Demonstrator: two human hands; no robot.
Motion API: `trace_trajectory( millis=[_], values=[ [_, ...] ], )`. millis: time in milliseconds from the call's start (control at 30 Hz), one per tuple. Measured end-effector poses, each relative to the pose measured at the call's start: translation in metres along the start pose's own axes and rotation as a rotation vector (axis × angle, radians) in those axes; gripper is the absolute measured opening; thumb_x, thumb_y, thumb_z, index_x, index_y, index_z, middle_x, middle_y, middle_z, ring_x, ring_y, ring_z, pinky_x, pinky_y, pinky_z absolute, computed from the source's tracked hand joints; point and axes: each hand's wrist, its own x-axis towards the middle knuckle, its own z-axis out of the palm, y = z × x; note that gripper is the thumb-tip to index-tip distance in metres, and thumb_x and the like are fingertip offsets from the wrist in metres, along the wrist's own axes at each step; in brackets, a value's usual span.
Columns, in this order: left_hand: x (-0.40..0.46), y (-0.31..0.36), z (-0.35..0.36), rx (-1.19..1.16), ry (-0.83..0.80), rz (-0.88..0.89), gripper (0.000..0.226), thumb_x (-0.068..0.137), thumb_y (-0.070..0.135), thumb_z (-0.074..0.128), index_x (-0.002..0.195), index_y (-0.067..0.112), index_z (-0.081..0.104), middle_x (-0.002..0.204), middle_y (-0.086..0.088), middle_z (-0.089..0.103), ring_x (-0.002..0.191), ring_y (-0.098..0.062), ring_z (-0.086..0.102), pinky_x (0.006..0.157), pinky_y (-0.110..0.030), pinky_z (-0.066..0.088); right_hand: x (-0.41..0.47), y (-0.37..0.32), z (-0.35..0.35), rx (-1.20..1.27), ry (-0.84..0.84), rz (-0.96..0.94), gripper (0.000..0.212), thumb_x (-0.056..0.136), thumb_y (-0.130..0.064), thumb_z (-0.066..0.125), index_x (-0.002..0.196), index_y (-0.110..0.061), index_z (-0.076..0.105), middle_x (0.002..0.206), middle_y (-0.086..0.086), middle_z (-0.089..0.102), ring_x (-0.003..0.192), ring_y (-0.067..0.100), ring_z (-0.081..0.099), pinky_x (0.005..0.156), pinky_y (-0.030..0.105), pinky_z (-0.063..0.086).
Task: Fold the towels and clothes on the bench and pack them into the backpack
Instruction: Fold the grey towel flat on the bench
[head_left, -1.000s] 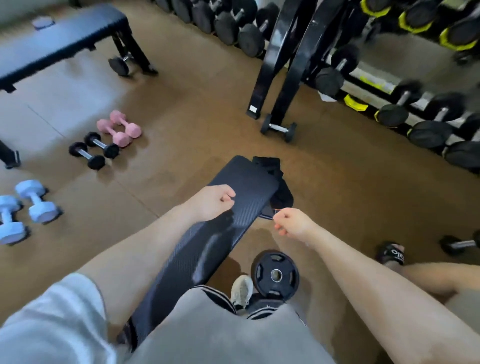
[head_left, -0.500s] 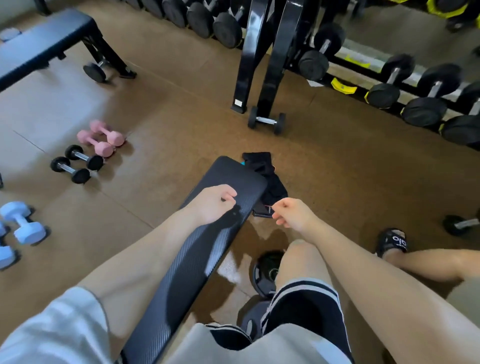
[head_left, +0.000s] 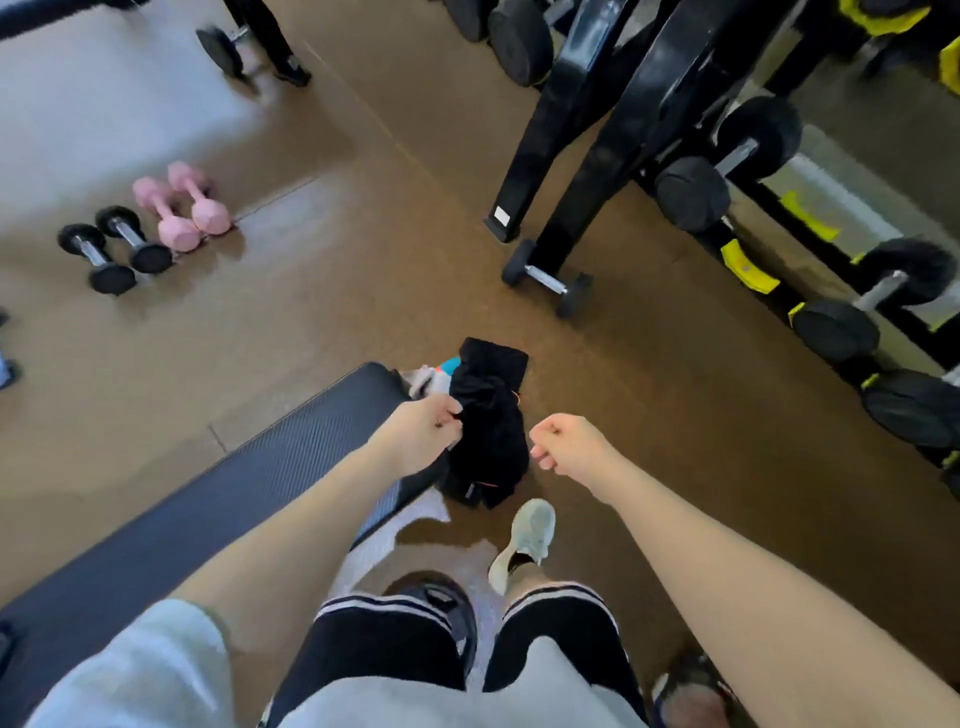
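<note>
My left hand (head_left: 422, 434) pinches the black cloth (head_left: 488, 421) bunched at the tabletop's (head_left: 291, 467) twelve-o'clock end, probably to drag it onto the pad for folding, while my right hand (head_left: 563, 446), at three o'clock, is fisted, empty.

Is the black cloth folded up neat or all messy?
Messy. The black cloth hangs bunched and wrinkled off the bench end, gripped by the left hand.

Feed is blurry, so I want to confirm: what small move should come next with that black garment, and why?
Probably close the right hand on the black garment. The left hand already pinches its near edge at the end of the bench, while the right is fisted just beside it, apparently holding nothing.
</note>
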Motion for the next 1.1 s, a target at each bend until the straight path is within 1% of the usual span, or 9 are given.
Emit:
trace_trajectory(
  millis=[167, 333, 467, 567, 700, 833, 933, 1033, 1100],
  values=[
    [0.077, 0.004, 0.010, -0.150, 0.087, -0.138, 0.030, 0.096, 0.019, 0.046, 0.124, 0.013, 0.052, 0.115, -0.004, 0.061, 0.096, -0.017, 0.056, 0.073, -0.015, 0.037, 0.084, 0.004, -0.034, -0.090, -0.079, -0.030, 0.017, 0.096, -0.023, 0.045, 0.094, -0.012, 0.058, 0.089, 0.004, 0.063, 0.069, 0.013, 0.055, 0.073, 0.031, 0.045],
    [0.171, -0.044, 0.025, -0.121, 0.155, -0.239, 0.025, 0.094, 0.020, 0.050, 0.117, 0.015, 0.057, 0.106, -0.009, 0.065, 0.098, -0.024, 0.060, 0.073, -0.022, 0.037, 0.186, 0.020, -0.008, -0.145, -0.147, -0.086, 0.022, 0.094, -0.024, 0.047, 0.102, -0.008, 0.061, 0.101, 0.007, 0.064, 0.099, 0.027, 0.058, 0.091, 0.040, 0.045],
    [0.256, -0.094, 0.021, -0.032, 0.140, -0.218, 0.027, 0.093, 0.016, 0.050, 0.118, 0.009, 0.057, 0.112, -0.011, 0.065, 0.106, -0.026, 0.059, 0.085, -0.026, 0.039, 0.277, 0.030, 0.039, -0.142, -0.147, -0.143, 0.024, 0.097, -0.026, 0.045, 0.106, -0.011, 0.061, 0.103, 0.002, 0.062, 0.098, 0.019, 0.056, 0.084, 0.031, 0.043],
    [0.323, -0.145, 0.010, 0.207, 0.075, -0.183, 0.032, 0.094, 0.020, 0.044, 0.122, 0.009, 0.053, 0.116, -0.013, 0.063, 0.107, -0.030, 0.056, 0.089, -0.033, 0.044, 0.354, 0.041, 0.085, -0.183, -0.130, -0.204, 0.026, 0.098, -0.024, 0.044, 0.104, -0.008, 0.063, 0.099, 0.001, 0.063, 0.092, 0.017, 0.055, 0.079, 0.029, 0.043],
    [0.392, -0.209, 0.000, 0.675, -0.189, -0.085, 0.037, 0.092, 0.026, 0.041, 0.128, 0.020, 0.042, 0.118, -0.010, 0.057, 0.104, -0.033, 0.056, 0.077, -0.036, 0.046, 0.463, 0.061, 0.158, -0.444, -0.147, -0.298, 0.030, 0.097, -0.022, 0.040, 0.099, -0.007, 0.066, 0.105, 0.011, 0.064, 0.099, 0.029, 0.058, 0.083, 0.041, 0.047],
    [0.433, -0.238, -0.009, 0.704, -0.185, 0.015, 0.031, 0.092, 0.029, 0.042, 0.121, 0.020, 0.048, 0.115, -0.009, 0.061, 0.104, -0.031, 0.056, 0.084, -0.037, 0.047, 0.533, 0.077, 0.221, -0.693, -0.247, -0.371, 0.031, 0.098, -0.023, 0.038, 0.119, -0.019, 0.060, 0.124, 0.009, 0.058, 0.114, 0.029, 0.052, 0.092, 0.039, 0.045],
    [0.454, -0.258, -0.014, 0.657, -0.143, 0.046, 0.031, 0.092, 0.024, 0.044, 0.123, 0.022, 0.050, 0.113, -0.005, 0.063, 0.103, -0.027, 0.057, 0.086, -0.033, 0.046, 0.563, 0.090, 0.251, -1.052, -0.274, -0.518, 0.037, 0.097, -0.019, 0.037, 0.132, -0.025, 0.048, 0.139, 0.000, 0.044, 0.132, 0.025, 0.033, 0.104, 0.038, 0.030],
    [0.458, -0.276, -0.009, 0.576, -0.184, 0.015, 0.032, 0.093, 0.024, 0.045, 0.125, 0.022, 0.049, 0.110, 0.000, 0.065, 0.102, -0.023, 0.057, 0.088, -0.032, 0.045, 0.569, 0.099, 0.253, -1.334, -0.256, -0.613, 0.031, 0.096, -0.016, 0.037, 0.122, -0.020, 0.055, 0.125, 0.005, 0.053, 0.128, 0.028, 0.035, 0.104, 0.038, 0.020],
    [0.453, -0.282, -0.006, 0.531, -0.184, -0.008, 0.033, 0.093, 0.024, 0.046, 0.125, 0.019, 0.050, 0.108, -0.001, 0.065, 0.100, -0.024, 0.057, 0.086, -0.029, 0.044, 0.563, 0.094, 0.247, -1.370, -0.141, -0.710, 0.026, 0.084, -0.013, 0.047, 0.091, -0.024, 0.069, 0.092, 0.001, 0.066, 0.102, 0.023, 0.055, 0.088, 0.035, 0.023]
  ],
)
